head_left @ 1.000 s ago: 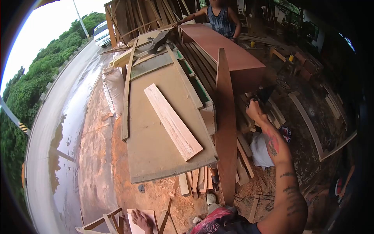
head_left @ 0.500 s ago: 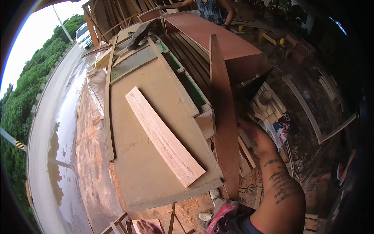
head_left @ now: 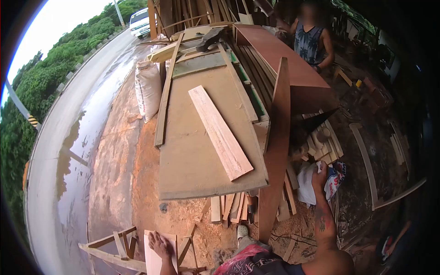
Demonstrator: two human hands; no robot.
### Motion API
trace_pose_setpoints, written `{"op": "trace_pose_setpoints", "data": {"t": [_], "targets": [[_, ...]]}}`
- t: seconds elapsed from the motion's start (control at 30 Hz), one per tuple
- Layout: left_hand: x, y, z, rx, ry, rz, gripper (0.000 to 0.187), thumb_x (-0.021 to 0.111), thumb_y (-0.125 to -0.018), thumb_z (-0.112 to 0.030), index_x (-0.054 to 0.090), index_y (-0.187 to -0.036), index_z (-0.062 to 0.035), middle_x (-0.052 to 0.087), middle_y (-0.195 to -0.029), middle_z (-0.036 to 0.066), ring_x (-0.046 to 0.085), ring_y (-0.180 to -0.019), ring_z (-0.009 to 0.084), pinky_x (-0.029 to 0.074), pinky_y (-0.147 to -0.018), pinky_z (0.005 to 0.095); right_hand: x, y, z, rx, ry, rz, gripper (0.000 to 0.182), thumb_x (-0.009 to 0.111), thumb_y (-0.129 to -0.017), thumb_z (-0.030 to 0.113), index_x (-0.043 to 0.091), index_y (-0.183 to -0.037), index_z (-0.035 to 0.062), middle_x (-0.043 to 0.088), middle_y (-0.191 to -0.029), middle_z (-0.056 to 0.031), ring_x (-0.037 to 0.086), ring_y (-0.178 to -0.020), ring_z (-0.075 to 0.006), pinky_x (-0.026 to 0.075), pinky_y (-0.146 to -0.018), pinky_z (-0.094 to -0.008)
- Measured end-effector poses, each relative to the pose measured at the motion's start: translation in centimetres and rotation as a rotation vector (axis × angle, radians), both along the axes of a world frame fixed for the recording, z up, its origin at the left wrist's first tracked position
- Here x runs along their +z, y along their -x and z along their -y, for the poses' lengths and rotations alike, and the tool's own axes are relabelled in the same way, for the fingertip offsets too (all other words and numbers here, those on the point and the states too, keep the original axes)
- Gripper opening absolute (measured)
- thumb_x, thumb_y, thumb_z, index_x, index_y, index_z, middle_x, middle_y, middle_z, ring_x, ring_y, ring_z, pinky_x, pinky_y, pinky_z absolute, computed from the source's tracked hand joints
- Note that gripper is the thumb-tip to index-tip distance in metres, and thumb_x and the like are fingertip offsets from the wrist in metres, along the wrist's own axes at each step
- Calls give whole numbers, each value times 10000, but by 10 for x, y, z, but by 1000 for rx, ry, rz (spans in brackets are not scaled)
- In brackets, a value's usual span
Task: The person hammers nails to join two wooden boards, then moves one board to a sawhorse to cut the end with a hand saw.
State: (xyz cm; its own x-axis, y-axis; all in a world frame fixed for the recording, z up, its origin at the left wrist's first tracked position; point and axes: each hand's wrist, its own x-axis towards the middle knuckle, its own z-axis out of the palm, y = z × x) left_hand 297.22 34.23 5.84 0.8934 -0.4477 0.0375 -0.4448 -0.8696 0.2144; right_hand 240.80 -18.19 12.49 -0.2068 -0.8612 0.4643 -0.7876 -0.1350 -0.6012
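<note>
My left hand (head_left: 160, 245) lies flat with fingers stretched out on a pale board (head_left: 153, 266), low in the view. My right hand (head_left: 320, 173) is closed at the top of a white plastic sack (head_left: 308, 185) with red and blue print, right of the tall brown board. Ahead of me, a reddish-white plank (head_left: 220, 134) rests at a slant on the dusty brown tabletop (head_left: 183, 167). Neither hand touches that plank. The tall brown board (head_left: 276, 169) stands on edge beside the tabletop, between it and my right arm.
A person (head_left: 314, 46) stands behind a long reddish-brown box (head_left: 293, 57). Stacked light wood pieces (head_left: 327, 144) lie beyond the sack. A wooden frame (head_left: 117, 252) stands left of my left hand. Offcuts (head_left: 229, 206) lie under the table's front edge. A filled sack (head_left: 148, 89) leans at left.
My right hand has come back from behind the tall brown board to the plastic sack. The view has shifted, showing more of my left hand and the other person. The slanted plank remains on the tabletop.
</note>
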Motion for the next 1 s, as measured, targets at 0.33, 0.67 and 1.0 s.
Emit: {"op": "trace_pose_setpoints", "data": {"t": [0.33,0.67,1.0], "targets": [[-23,29,-37,163,394,-37,505,414,-1059,-320,488,-1443,0,359,-1569,227,291,-1471,376,239,-1186,463,-58,-220,-399,1218,-470,-4,465,692,-888,201,551,-1296,27,560,-1210,-221,604,-1096,-391,499,-956,-440],[7,260,-384,23,353,-71,380,571,-990,-248,612,-1334,-92,467,-1503,176,417,-1409,340,302,-1171,473,-32,-449,-571,1494,-138,-552,634,579,-968,382,422,-1458,11,370,-1476,-290,357,-1363,-458,287,-1137,-541],[-23,453,-691,2133,1540,514,480,532,-1008,-418,529,-1285,-25,554,-1204,134,598,-1060,253,480,-753,324,-96,-437,-597,1330,-25,-857,723,395,-1024,553,272,-1584,112,166,-1637,-254,130,-1507,-445,97,-1196,-606]]}}
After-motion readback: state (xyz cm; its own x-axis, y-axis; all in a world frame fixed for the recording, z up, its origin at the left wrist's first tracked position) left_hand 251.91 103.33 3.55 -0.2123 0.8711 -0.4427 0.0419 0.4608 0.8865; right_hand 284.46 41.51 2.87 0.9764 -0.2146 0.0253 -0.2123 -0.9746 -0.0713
